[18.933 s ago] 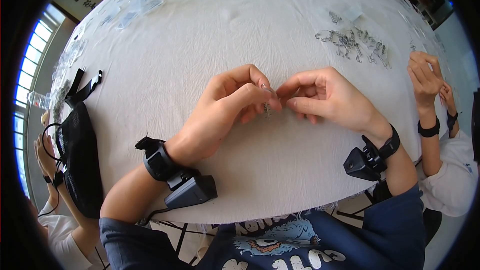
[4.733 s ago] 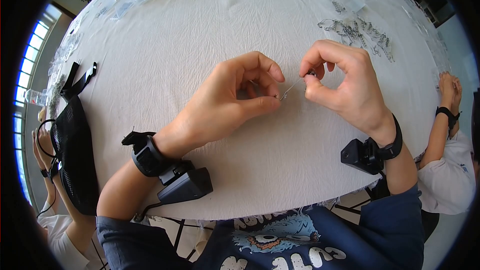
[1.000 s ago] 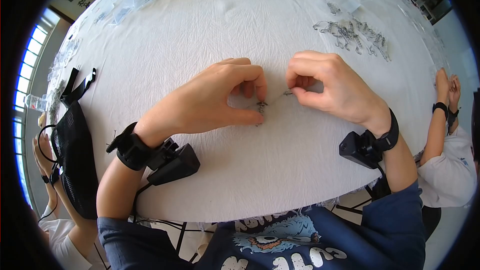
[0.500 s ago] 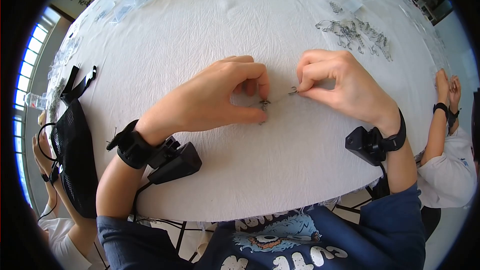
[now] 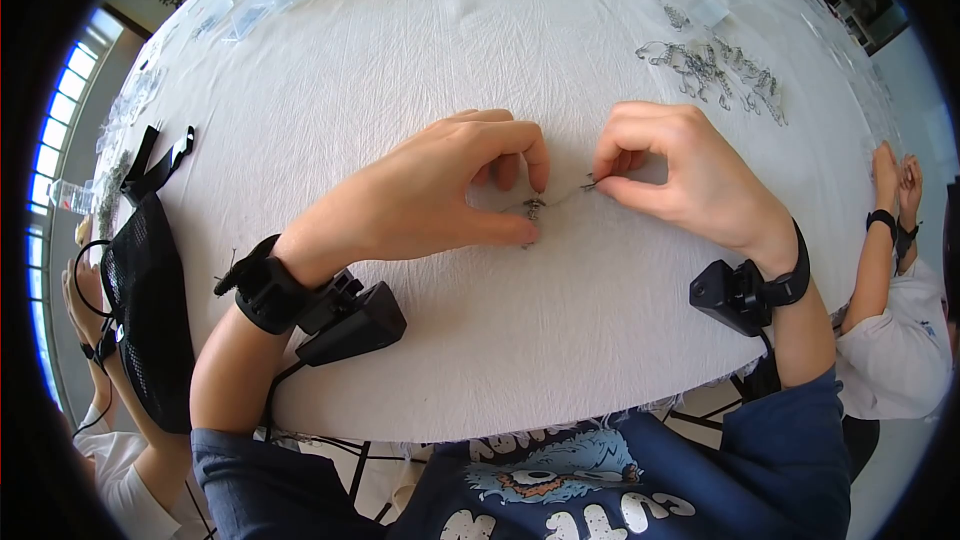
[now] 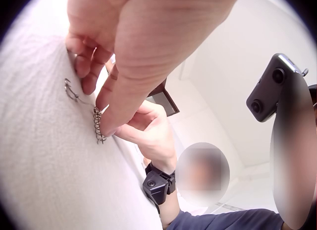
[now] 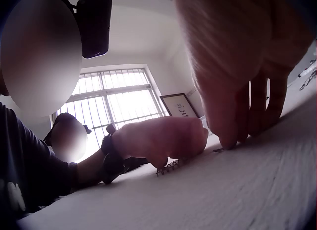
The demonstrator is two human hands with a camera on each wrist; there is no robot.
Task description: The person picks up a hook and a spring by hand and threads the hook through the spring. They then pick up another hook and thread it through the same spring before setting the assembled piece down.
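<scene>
A small metal coil spring (image 5: 533, 207) stands between the thumb and forefinger of my left hand (image 5: 430, 185), close over the white cloth; the left wrist view shows the coils (image 6: 98, 125) right at the thumb tip. From it a thin line runs right to a small dark fish hook (image 5: 589, 185), pinched by the thumb and forefinger of my right hand (image 5: 675, 165). On the other side of the spring a second hook (image 6: 69, 90) lies on the cloth, joined by a line; in the head view my left hand hides it.
Far right on the cloth lies a heap of wire hooks and springs (image 5: 705, 65). Clear plastic packets (image 5: 275, 0) are at the far left. A black mesh bag (image 5: 150, 310) with straps lies at the left edge; other people's hands (image 5: 897, 180) are at both sides.
Over the last second my right hand has shifted slightly right with the hook, and my left slightly right with the spring. Some seconds ago the hands held the tackle higher and differently.
</scene>
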